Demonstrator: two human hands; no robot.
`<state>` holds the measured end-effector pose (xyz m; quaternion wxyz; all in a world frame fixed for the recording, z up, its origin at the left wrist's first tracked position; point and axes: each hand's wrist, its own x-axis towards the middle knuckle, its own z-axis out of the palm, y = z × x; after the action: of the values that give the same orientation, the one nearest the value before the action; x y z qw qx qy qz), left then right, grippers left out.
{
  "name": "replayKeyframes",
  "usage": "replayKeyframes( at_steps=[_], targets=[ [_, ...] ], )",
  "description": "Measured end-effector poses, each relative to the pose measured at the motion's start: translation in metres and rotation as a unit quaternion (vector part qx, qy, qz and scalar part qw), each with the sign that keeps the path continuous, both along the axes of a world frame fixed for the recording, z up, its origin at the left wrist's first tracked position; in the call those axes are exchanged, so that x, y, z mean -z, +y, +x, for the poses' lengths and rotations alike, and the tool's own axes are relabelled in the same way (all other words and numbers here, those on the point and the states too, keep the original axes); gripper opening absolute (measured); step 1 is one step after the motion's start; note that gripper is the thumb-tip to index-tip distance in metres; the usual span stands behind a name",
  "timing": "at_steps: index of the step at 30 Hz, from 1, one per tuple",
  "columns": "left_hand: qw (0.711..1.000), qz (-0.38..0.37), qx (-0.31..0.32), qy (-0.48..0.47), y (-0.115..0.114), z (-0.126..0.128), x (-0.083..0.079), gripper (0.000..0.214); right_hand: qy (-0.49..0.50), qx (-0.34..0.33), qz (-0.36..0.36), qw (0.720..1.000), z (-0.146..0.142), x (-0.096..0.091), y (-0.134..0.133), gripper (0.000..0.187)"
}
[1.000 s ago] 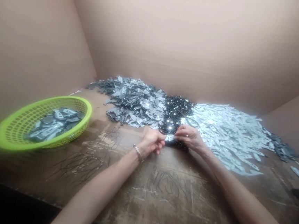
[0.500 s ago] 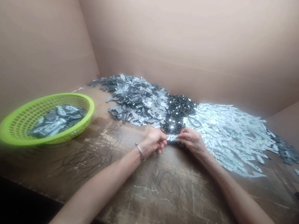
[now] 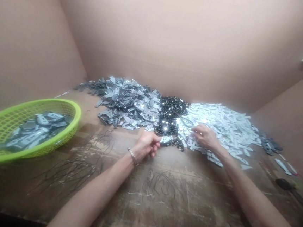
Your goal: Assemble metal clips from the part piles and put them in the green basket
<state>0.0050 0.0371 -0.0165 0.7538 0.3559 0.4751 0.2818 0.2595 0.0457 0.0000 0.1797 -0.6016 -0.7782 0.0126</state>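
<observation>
Nearest of all, the worn brown surface (image 3: 165, 199) is seen, marked with dark scribbles, and two bare arms are stretched over it from the near edge. A thin bangle (image 3: 132, 156) is worn on the left wrist. A little farther out, the left hand (image 3: 146, 144) is curled shut, and a small metal piece (image 3: 165, 139) is pinched between its thumb and fingers. The piece sticks out of the hand to the right. Its long side is laid left to right, so its free end is pointed toward the right hand. The right hand (image 3: 205, 136) is found to the right of the piece and a bit farther away, with a gap left between the two. It is laid palm down on the near edge of the pile of pale strips (image 3: 227, 129), with its fingers bent onto them; whether a strip is gripped cannot be told. So the piece is kept by the left hand, and the pale strips are much nearer to the right hand. Well off to the left, about level with the hands, a green basket (image 3: 64, 134) with grey parts in it is set on the surface. Just beyond the hands a small heap of black bits (image 3: 171, 110) is seen, and a pile of grey parts (image 3: 128, 104) is spread to its left. Behind it all, brown cardboard walls (image 3: 173, 41) are stood up.
</observation>
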Motion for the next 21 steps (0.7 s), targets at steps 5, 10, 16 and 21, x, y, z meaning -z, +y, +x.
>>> replayKeyframes(
  at_steps=[5, 10, 16, 21],
  targets=[
    [1.0, 0.006, 0.005, -0.001, 0.001, -0.001, 0.003, 0.013, -0.091, 0.022, -0.021, 0.995, 0.023, 0.005, -0.001, 0.019],
    [1.0, 0.009, 0.0, -0.009, 0.002, -0.001, 0.008, 0.013, -0.154, 0.022, -0.038, 0.987, 0.021, 0.006, -0.003, 0.023],
    [1.0, 0.009, 0.003, -0.013, 0.003, -0.001, 0.012, 0.013, -0.179, 0.01, -0.063, 0.982, 0.02, 0.003, 0.004, 0.021],
    [1.0, 0.018, 0.006, -0.019, 0.003, -0.003, 0.012, 0.013, -0.181, -0.008, -0.089, 0.979, 0.02, -0.005, 0.009, 0.016]
  ],
)
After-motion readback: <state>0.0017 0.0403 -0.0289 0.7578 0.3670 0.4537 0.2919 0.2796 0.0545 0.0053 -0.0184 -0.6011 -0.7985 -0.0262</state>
